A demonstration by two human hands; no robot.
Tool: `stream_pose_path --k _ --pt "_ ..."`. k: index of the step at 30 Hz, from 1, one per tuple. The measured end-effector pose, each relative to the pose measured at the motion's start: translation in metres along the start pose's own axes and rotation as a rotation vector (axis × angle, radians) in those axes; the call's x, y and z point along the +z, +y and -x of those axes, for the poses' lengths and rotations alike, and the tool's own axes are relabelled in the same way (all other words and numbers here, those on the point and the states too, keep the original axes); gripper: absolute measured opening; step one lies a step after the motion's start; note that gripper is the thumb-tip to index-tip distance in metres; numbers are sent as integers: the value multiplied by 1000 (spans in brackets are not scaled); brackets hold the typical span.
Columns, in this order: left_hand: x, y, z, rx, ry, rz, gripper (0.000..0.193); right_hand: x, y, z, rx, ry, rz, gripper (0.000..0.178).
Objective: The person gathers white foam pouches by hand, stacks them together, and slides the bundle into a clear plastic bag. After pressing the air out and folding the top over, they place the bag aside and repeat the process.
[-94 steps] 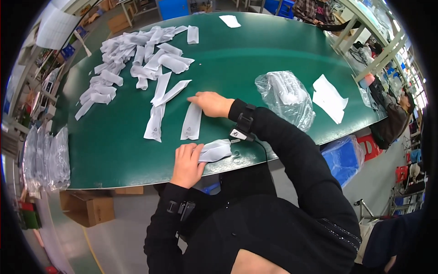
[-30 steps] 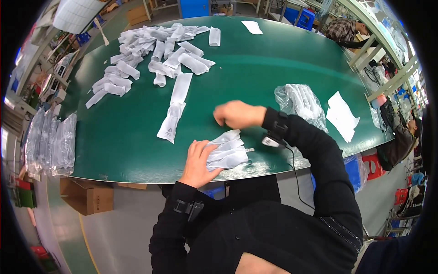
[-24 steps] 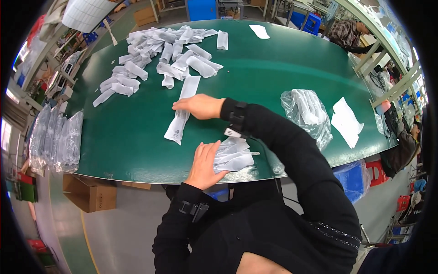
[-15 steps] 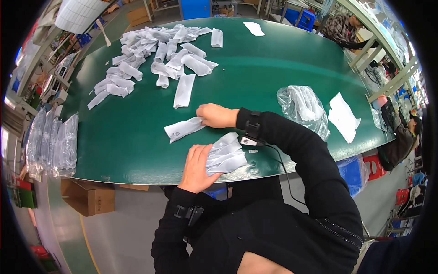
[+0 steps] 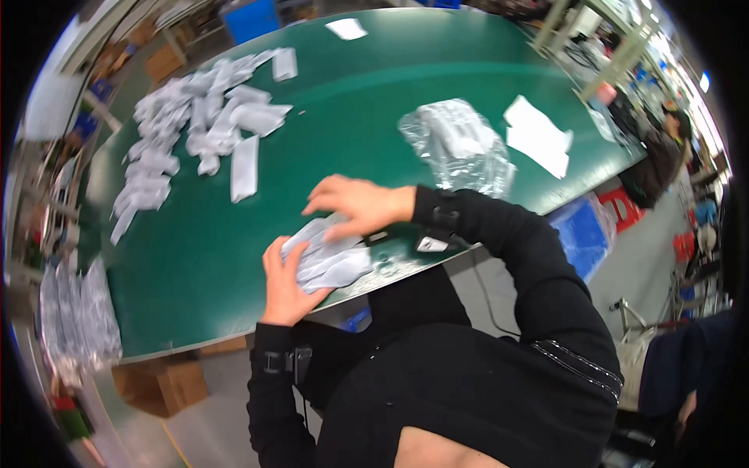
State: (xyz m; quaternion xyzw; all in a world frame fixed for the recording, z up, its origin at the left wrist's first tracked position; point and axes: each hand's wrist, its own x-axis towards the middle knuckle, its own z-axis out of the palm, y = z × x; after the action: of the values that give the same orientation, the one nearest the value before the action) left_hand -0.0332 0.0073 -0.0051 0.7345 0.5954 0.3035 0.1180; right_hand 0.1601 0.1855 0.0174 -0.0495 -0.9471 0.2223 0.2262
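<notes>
White pouches fill the wide left grip.

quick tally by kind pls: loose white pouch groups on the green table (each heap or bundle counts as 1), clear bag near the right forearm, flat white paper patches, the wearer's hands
Pouch groups: 2 (large heap, near bundle)
Clear bag: 1
Paper patches: 2 (far patch, right patch)
Hands: 2 (left hand, right hand)
Total: 7

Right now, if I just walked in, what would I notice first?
Probably the big green table, with a messy heap of white pouches on its left side. At the near edge, the left hand holds a smaller bunch, with the right hand over it. A shiny clear bag lies toward the right.
</notes>
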Motion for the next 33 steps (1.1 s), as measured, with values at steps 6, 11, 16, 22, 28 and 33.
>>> stream_pose_path --k 6,11,16,22,28,33 --pt "9 -2 1 51 24 12 89 34 -38 9 100 -198 62 99" --pt "5 -1 -1 119 -76 -106 89 45 -27 12 -136 31 208 88" --pt "0 -13 10 209 -117 -144 90 58 -50 11 -74 -45 215 72" --pt "-3 -34 -4 248 -122 -137 92 64 -47 6 15 89 157 63" --pt "-7 4 -19 226 -244 -19 78 47 -67 42 185 92 31 62" --pt "21 82 -75 245 -96 558 53 -37 -116 146 428 327 -135 67"
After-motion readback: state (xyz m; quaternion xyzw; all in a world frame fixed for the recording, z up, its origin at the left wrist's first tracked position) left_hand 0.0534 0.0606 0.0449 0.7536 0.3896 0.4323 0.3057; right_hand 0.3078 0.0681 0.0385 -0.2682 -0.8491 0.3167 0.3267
